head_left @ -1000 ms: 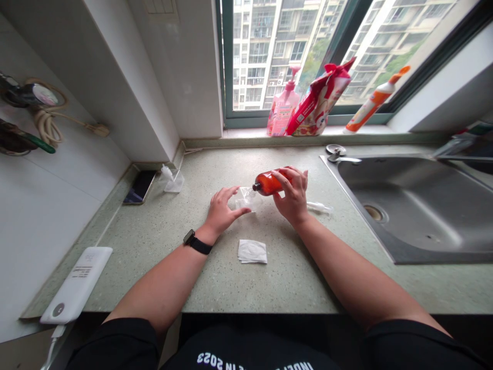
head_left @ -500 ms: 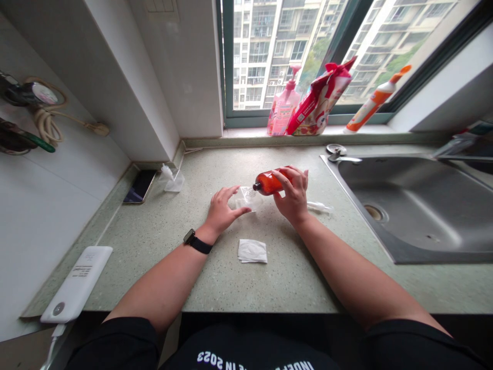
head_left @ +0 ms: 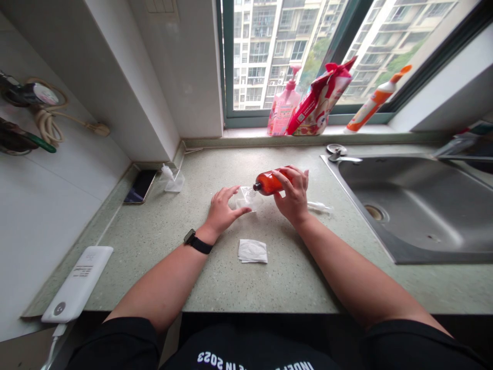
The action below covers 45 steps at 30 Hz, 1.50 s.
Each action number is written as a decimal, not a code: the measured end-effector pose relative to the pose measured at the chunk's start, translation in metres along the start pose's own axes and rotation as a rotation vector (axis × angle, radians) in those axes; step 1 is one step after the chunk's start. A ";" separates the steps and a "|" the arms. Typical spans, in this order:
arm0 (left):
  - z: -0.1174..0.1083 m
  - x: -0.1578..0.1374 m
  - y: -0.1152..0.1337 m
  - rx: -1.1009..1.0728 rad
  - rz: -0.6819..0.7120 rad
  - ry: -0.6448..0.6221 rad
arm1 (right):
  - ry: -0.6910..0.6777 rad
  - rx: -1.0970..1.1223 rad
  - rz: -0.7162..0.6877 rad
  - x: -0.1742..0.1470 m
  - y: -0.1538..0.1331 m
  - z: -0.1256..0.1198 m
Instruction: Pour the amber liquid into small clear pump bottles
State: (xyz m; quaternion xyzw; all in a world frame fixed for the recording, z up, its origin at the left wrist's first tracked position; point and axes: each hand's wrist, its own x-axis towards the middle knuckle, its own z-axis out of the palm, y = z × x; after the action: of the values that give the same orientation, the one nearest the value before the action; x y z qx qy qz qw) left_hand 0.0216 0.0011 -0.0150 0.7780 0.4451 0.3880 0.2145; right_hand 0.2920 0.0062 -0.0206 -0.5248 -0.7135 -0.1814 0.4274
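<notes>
My right hand point(head_left: 293, 198) is wrapped round an orange-red bottle point(head_left: 269, 182), tipped nearly level with its dark, uncapped neck pointing left. That neck sits right at the mouth of a small clear plastic bottle point(head_left: 246, 198). Thumb and fingers of my left hand point(head_left: 224, 208) hold the clear bottle from its left side on the counter. Whether liquid is flowing cannot be made out. A whitish pump top point(head_left: 320, 207) lies just right of my right hand. Nearer to me is a folded white tissue point(head_left: 252, 251).
A clear piece with a white nozzle point(head_left: 173, 181) stands beside a phone point(head_left: 140, 186) at the back left. A white power bank point(head_left: 77, 285) lies at the left edge. To the right is a steel sink point(head_left: 416, 205). A pink pump bottle point(head_left: 283, 110) and other packs line the windowsill.
</notes>
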 end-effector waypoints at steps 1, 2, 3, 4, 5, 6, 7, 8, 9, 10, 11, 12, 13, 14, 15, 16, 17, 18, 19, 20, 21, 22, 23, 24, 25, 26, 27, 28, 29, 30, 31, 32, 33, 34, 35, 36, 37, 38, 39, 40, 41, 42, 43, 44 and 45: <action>0.000 0.000 0.000 -0.004 0.000 0.000 | -0.001 -0.001 -0.002 0.000 0.000 0.000; 0.001 0.000 -0.001 -0.008 -0.001 0.000 | -0.001 -0.001 -0.005 0.000 0.000 0.000; 0.001 0.000 -0.001 -0.012 -0.002 -0.001 | -0.001 -0.001 -0.007 0.000 0.000 0.000; 0.001 0.000 -0.001 -0.014 -0.002 0.000 | -0.002 -0.001 -0.007 0.000 0.000 0.000; 0.001 0.000 -0.002 -0.013 -0.002 0.001 | -0.003 -0.002 -0.007 0.000 0.000 0.000; 0.001 0.000 -0.002 -0.011 0.000 0.002 | -0.003 -0.004 -0.007 0.000 0.000 0.000; 0.001 0.000 -0.002 -0.006 0.003 0.002 | -0.003 -0.005 -0.008 0.000 0.001 0.000; 0.001 0.000 -0.001 -0.001 0.006 0.003 | -0.001 -0.005 -0.011 0.000 0.001 0.000; 0.001 0.000 -0.001 0.003 0.008 0.002 | 0.002 -0.006 -0.015 0.000 0.001 0.000; 0.001 0.000 -0.001 0.006 0.008 0.000 | 0.006 -0.006 -0.019 0.000 0.001 0.000; 0.000 0.000 -0.001 0.006 0.007 -0.001 | 0.008 -0.007 -0.022 0.000 0.001 0.000; 0.000 0.000 -0.001 0.003 0.005 -0.002 | 0.010 -0.009 -0.025 0.000 0.000 0.000; 0.000 0.000 -0.001 -0.001 0.003 -0.002 | 0.010 -0.012 -0.027 0.000 0.000 0.000; 0.000 0.000 -0.001 -0.005 0.002 -0.002 | 0.011 -0.014 -0.028 0.000 0.000 0.000; 0.000 0.000 -0.001 -0.009 0.001 -0.001 | 0.011 -0.015 -0.028 0.001 0.000 0.000; 0.000 0.000 -0.001 -0.010 0.000 -0.001 | 0.012 -0.015 -0.026 0.001 0.000 -0.001; 0.000 0.000 -0.001 -0.011 -0.001 -0.001 | 0.012 -0.014 -0.023 0.001 -0.001 -0.001; 0.000 0.000 -0.001 -0.011 -0.003 -0.001 | 0.012 -0.013 -0.020 0.001 -0.001 -0.001; 0.001 0.000 -0.001 -0.011 -0.004 -0.001 | 0.012 -0.011 -0.018 0.001 -0.001 -0.001; 0.001 0.000 -0.001 -0.012 -0.006 -0.001 | 0.012 -0.009 -0.018 0.001 -0.001 -0.001; 0.001 0.000 -0.001 -0.014 -0.008 -0.001 | 0.013 -0.008 -0.020 0.001 -0.001 -0.001; 0.001 0.000 -0.001 -0.018 -0.010 -0.002 | 0.014 -0.008 -0.024 0.001 -0.001 -0.001; 0.000 0.000 0.000 -0.021 -0.012 -0.003 | 0.013 -0.009 -0.028 0.001 0.000 -0.001; 0.000 0.000 0.000 -0.024 -0.016 -0.005 | 0.013 -0.012 -0.033 0.001 0.000 0.000; 0.000 0.000 0.000 -0.025 -0.019 -0.007 | 0.013 -0.013 -0.036 0.001 0.000 0.000; 0.000 0.000 0.000 -0.026 -0.021 -0.009 | 0.014 -0.014 -0.038 0.001 0.001 0.000; 0.000 0.000 0.000 -0.026 -0.022 -0.010 | 0.016 -0.012 -0.039 0.001 0.001 0.000; 0.000 0.000 0.000 -0.026 -0.022 -0.012 | 0.017 -0.009 -0.037 0.001 0.001 0.000; 0.000 0.000 0.000 -0.027 -0.021 -0.014 | 0.016 -0.008 -0.033 0.001 0.001 0.001; 0.000 0.000 0.000 -0.029 -0.020 -0.015 | 0.011 -0.008 -0.028 0.000 0.001 0.000; 0.000 0.000 0.000 -0.031 -0.020 -0.015 | 0.005 -0.012 -0.022 0.000 0.001 0.000; 0.000 0.000 0.000 -0.033 -0.020 -0.015 | -0.002 -0.018 -0.016 0.000 0.001 0.000; 0.000 0.000 0.000 -0.033 -0.020 -0.016 | -0.008 -0.024 -0.013 0.000 0.000 0.000; 0.000 0.000 0.000 -0.033 -0.022 -0.015 | -0.014 -0.030 -0.010 0.000 0.000 0.000; 0.000 0.000 0.000 -0.034 -0.023 -0.014 | -0.018 -0.033 -0.009 0.000 0.000 -0.001; 0.000 0.000 0.001 -0.034 -0.025 -0.013 | -0.020 -0.034 -0.007 0.000 0.000 -0.001; 0.000 0.000 0.001 -0.034 -0.025 -0.013 | -0.022 -0.035 -0.006 0.001 0.000 -0.001; 0.000 0.000 0.001 -0.034 -0.024 -0.013 | -0.022 -0.035 -0.004 0.001 0.000 -0.001; 0.000 0.000 0.001 -0.033 -0.023 -0.013 | -0.022 -0.035 -0.003 0.001 0.000 -0.001; 0.000 0.000 0.001 -0.030 -0.021 -0.013 | -0.023 -0.034 -0.002 0.001 0.000 -0.001; -0.001 0.000 0.001 -0.027 -0.019 -0.013 | -0.023 -0.034 -0.002 0.001 0.000 0.000; -0.001 0.000 0.001 -0.023 -0.017 -0.013 | -0.024 -0.033 -0.001 0.001 0.000 0.000; -0.001 0.000 0.001 -0.019 -0.015 -0.013 | -0.027 -0.032 0.001 0.000 0.000 0.000; -0.001 0.000 0.001 -0.016 -0.014 -0.013 | -0.028 -0.031 0.003 0.000 0.000 0.000; -0.001 0.000 0.001 -0.012 -0.012 -0.012 | -0.028 -0.028 0.004 0.000 0.000 0.000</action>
State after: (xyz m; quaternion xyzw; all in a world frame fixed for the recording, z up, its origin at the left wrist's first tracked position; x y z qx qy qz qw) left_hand 0.0218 0.0004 -0.0140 0.7763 0.4460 0.3847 0.2244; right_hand 0.2921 0.0059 -0.0201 -0.5346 -0.7156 -0.1831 0.4105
